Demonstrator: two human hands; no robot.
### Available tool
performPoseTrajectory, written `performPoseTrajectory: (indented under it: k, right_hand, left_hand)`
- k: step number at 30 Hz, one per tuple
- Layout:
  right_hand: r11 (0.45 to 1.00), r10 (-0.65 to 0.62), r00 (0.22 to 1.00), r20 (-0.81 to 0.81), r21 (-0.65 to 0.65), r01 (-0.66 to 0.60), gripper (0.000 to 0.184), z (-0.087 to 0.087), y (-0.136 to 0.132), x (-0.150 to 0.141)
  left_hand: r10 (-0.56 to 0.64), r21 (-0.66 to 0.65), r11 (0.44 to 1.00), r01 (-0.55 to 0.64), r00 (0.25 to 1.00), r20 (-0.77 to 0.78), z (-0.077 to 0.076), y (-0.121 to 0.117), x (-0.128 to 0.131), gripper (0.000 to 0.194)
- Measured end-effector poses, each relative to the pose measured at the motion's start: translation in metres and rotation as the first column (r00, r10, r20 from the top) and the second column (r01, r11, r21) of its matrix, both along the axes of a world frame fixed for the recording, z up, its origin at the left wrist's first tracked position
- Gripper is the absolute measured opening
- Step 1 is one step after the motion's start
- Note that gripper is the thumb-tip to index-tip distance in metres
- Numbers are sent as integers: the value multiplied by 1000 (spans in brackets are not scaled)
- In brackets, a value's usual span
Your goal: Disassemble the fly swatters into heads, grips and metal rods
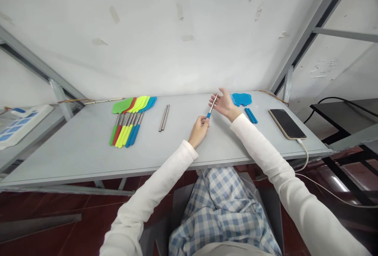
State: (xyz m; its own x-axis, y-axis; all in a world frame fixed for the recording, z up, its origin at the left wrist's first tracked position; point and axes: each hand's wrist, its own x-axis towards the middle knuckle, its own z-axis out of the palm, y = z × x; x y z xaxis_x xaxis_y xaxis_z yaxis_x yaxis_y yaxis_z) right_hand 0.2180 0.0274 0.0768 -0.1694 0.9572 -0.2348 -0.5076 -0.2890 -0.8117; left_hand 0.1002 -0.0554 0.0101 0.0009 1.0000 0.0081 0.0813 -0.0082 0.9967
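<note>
My left hand (200,131) is closed around the blue handle (208,115) of a thin metal rod (213,104), which points up and away. Beside the rod's upper end is my right hand (223,104), palm turned up and fingers apart; whether a finger touches the rod I cannot tell. Just right of that hand lie several flat blue paddle heads (242,99), overlapping. Nearer to me rest loose blue handles (251,115). Two bare metal rods (164,118) lie side by side left of my hands.
Several small paddles resembling fly swatters (126,122), green, red, yellow and blue, lie in a row on the grey table (88,157). A phone (287,124) with a white cable sits at the right. A power strip (25,124) is far left. A white wall (177,63) stands behind.
</note>
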Motion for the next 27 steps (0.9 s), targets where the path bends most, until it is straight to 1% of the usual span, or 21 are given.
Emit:
performPoseTrajectory:
  k: [3, 5, 7, 8, 10, 11, 12, 13, 14, 15, 16, 17, 18, 19, 20, 21, 22, 24, 25, 26, 27]
  right_hand:
    - [994, 12, 971, 239, 104, -38, 13, -16, -13, -4]
    - [988, -50, 953, 298, 154, 4, 8, -20, -18, -7]
    - [987, -130, 964, 232, 121, 104, 14, -16, -19, -9]
    - [987, -151, 974, 169, 81, 139, 21, -12, -19, -10]
    - [988, -151, 988, 32, 35, 150, 33, -1, -16, -13]
    - [989, -140, 990, -24, 44, 141, 36, 3, -15, -15]
    - [989, -125, 990, -63, 66, 129, 38, 7, -14, -17]
    - [990, -102, 991, -85, 85, 109, 40, 10, -12, -18]
    - [992, -74, 992, -99, 91, 83, 41, 11, -9, -17]
    - [995, -46, 993, -112, 82, 55, 41, 12, -4, -13]
    - [998, -22, 992, -125, 64, 30, 41, 12, 2, -7]
    - [999, -16, 991, -136, 45, 23, 41, 13, 9, 1]
    - [999, -26, 988, -149, 32, 31, 40, 13, 17, 10]
    - [999, -29, 989, -144, 9, 31, 39, 12, 24, 20]
    - [998, -59, 991, -121, -3, 59, 39, 12, 31, 28]
    - [998, -67, 995, -76, -8, 66, 39, 10, 36, 32]
    - [999, -46, 999, 2, -12, 46, 39, 7, 39, 33]
    - [1000, 28, 970, 241, -3, -28, 34, -1, 37, 22]
    - [996, 74, 922, 381, 17, -87, 29, -7, 34, 12]
    - [993, 73, 846, 528, 45, -113, 24, -12, 30, 1]
    - [993, 55, 814, 578, 55, -106, 22, -19, 25, -11]
  left_hand:
    - [8, -8, 1000, -8, 1000, -24, 2, 6, -2, 15]
    - [9, 53, 999, -2, 990, -140, 4, 8, 0, 17]
    - [31, 152, 988, 24, 938, -346, 6, 6, 3, 15]
    - [53, 197, 979, 43, 888, -456, 8, 4, 6, 13]
    - [98, 236, 969, 69, 772, -628, 12, -2, 11, 14]
    - [115, 232, 971, 63, 726, -678, 15, -6, 14, 16]
    - [124, 220, 974, 48, 701, -702, 18, -9, 15, 17]
    - [122, 204, 978, 32, 704, -699, 21, -11, 15, 17]
    - [98, 174, 984, 26, 739, -667, 23, -14, 12, 16]
    - [39, 115, 993, 39, 797, -603, 25, -16, 7, 17]
    - [-66, 19, 996, 88, 863, -501, 26, -17, -2, 21]
    - [-188, -87, 982, 168, 916, -355, 26, -19, -12, 26]
    - [-306, -202, 941, 270, 936, -175, 26, -21, -23, 31]
    - [-387, -272, 887, 374, 922, 9, 26, -22, -35, 33]
    - [-389, -288, 861, 419, 908, 158, 26, -23, -45, 34]
    - [-348, -275, 867, 416, 900, 264, 26, -23, -54, 32]
    - [-286, -250, 892, 376, 899, 332, 27, -22, -61, 28]
    - [-144, -184, 957, 226, 916, 374, 27, -16, -65, 18]
    - [-91, -149, 977, 154, 928, 362, 27, -11, -65, 15]
    - [-51, -112, 989, 93, 941, 333, 26, -5, -63, 17]
    - [-24, -76, 996, 49, 957, 290, 24, 1, -61, 19]
